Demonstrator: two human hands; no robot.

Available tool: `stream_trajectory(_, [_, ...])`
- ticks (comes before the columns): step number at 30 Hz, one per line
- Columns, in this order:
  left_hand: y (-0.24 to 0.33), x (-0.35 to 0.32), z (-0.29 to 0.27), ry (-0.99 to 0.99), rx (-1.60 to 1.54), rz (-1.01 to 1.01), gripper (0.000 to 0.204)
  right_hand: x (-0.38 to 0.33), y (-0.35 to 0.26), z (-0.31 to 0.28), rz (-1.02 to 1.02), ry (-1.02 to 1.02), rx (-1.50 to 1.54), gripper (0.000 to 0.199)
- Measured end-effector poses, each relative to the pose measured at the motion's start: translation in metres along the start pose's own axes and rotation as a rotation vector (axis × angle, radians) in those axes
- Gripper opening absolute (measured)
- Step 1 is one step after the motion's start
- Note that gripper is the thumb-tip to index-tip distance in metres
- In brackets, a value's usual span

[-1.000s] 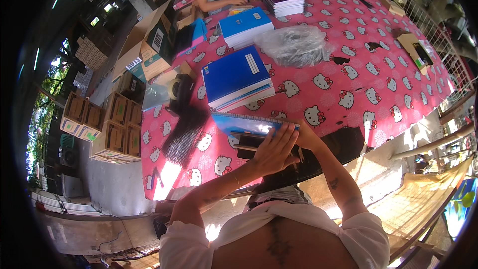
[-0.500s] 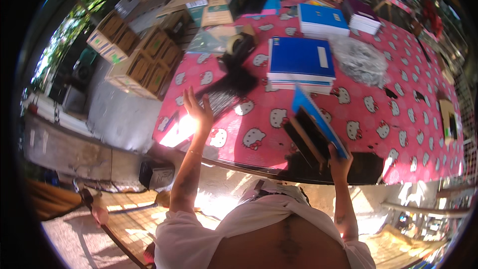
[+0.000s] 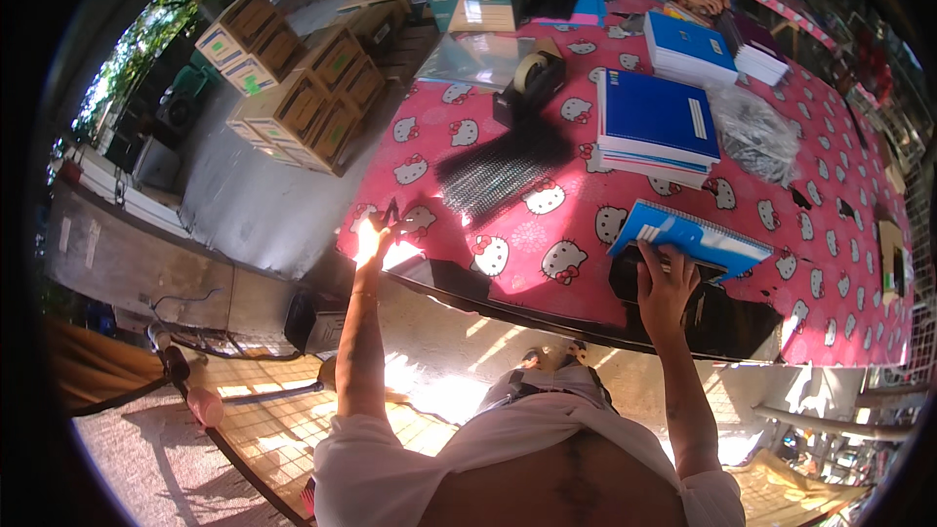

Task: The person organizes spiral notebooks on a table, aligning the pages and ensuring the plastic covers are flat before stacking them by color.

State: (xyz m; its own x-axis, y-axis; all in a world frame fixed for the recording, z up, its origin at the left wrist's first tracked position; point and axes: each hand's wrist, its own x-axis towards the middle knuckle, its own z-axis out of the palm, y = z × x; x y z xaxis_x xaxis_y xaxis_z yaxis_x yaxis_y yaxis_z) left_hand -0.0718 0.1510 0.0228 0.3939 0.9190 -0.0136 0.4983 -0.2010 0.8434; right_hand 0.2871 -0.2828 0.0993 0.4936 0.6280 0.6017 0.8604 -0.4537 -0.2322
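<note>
My left hand (image 3: 377, 238) is at the table's near left corner, in bright sun, its fingers closed around a small, thin dark object I cannot make out. At the near edge, my right hand (image 3: 668, 285) grips a blue spiral notebook (image 3: 688, 234) that stands tilted. A dark block-like thing (image 3: 630, 278) shows under those fingers; its kind is unclear. Between the hands and farther back lies a bundle of black spiral binding coils (image 3: 498, 176). Behind the notebook is a stack of dark blue notebooks (image 3: 656, 115).
A black tape dispenser (image 3: 532, 78) sits behind the coils, near clear plastic sheets (image 3: 468, 60). Crumpled plastic (image 3: 759, 137) lies right of the stack. More notebooks (image 3: 691, 44) stand farther back, by another person's hands (image 3: 711, 2). Cardboard boxes (image 3: 303, 102) are piled left of the table (image 3: 527, 273).
My left hand has come down to the table corner and closed on the small dark object. My right hand has shifted the notebook and turned it flatter. The view has swung left.
</note>
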Motion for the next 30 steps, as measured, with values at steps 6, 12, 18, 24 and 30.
stream_trajectory(6, [0.151,-0.104,0.089,-0.475,-0.863,-0.086,0.025,0.082,-0.021,-0.038,-0.089,0.172,-0.027,0.024])
stream_trajectory(12, [0.242,-0.168,0.164,-0.765,-0.855,-0.251,0.031,0.1,0.008,-0.038,-0.095,-0.072,0.266,0.019])
stream_trajectory(18, [0.277,-0.165,0.217,-0.762,-0.97,-0.376,0.046,0.1,0.01,-0.04,-0.1,-0.121,0.351,0.015])
stream_trajectory(24, [0.285,-0.162,0.24,-0.737,-0.963,-0.355,0.041,0.108,0.015,-0.053,-0.135,-0.288,0.385,0.021])
stream_trajectory(30, [0.305,-0.182,0.22,-0.727,-0.972,-0.285,0.041,0.105,0.029,-0.043,-0.166,-0.176,0.36,0.015])
